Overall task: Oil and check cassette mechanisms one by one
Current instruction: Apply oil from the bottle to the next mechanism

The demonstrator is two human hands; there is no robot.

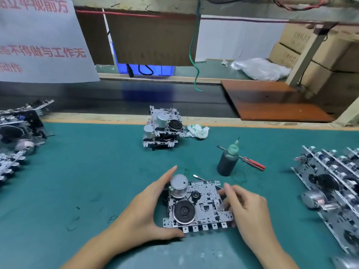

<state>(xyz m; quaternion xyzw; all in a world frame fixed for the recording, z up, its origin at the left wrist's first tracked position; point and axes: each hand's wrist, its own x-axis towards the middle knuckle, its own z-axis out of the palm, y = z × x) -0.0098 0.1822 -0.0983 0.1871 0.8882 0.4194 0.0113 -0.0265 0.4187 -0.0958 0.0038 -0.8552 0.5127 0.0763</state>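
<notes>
The cassette mechanism [196, 206] at lower centre is stamped bright metal with a brushed silver motor can and matt black flywheel. The table [93, 171] wears a matt teal mat, scuffed and stained. Right of centre, the oil bottle [227, 161] is dull dark plastic, and the screwdriver [250, 161] has a glossy red plastic handle.

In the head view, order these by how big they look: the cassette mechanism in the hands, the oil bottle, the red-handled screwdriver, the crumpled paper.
1. cassette mechanism, nearest the camera, which enlarges it
2. oil bottle
3. red-handled screwdriver, long but thin
4. crumpled paper, farther away, so unsure against the screwdriver
</notes>
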